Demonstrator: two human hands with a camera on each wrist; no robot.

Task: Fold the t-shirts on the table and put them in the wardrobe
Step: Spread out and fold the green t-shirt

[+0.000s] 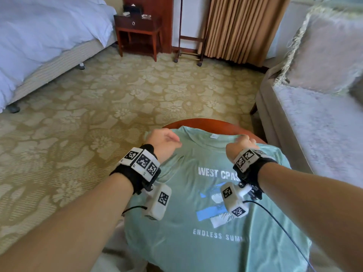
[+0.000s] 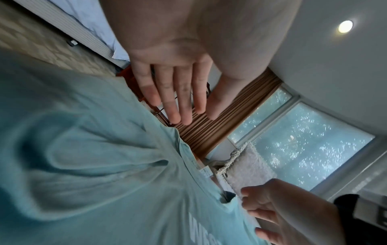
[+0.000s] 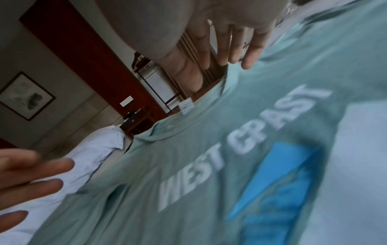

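Note:
A mint-green t-shirt (image 1: 186, 195) with a "WEST COAST" print lies face up, spread over a round wooden table (image 1: 206, 122), collar away from me. My left hand (image 1: 163, 141) hovers at the shirt's left shoulder. In the left wrist view the left hand (image 2: 178, 92) has straight fingers held just above the cloth (image 2: 94, 165) and grips nothing. My right hand (image 1: 240, 145) is at the right shoulder beside the collar. In the right wrist view the right hand (image 3: 226, 54) has extended fingers whose tips touch the shirt's edge (image 3: 209, 182).
A sofa (image 1: 324, 130) with a fringed cushion (image 1: 330, 55) stands close on the right of the table. A bed (image 1: 39, 36) is at far left, a wooden nightstand (image 1: 137, 30) and curtain (image 1: 235, 26) at the back. Patterned carpet (image 1: 117, 95) lies between.

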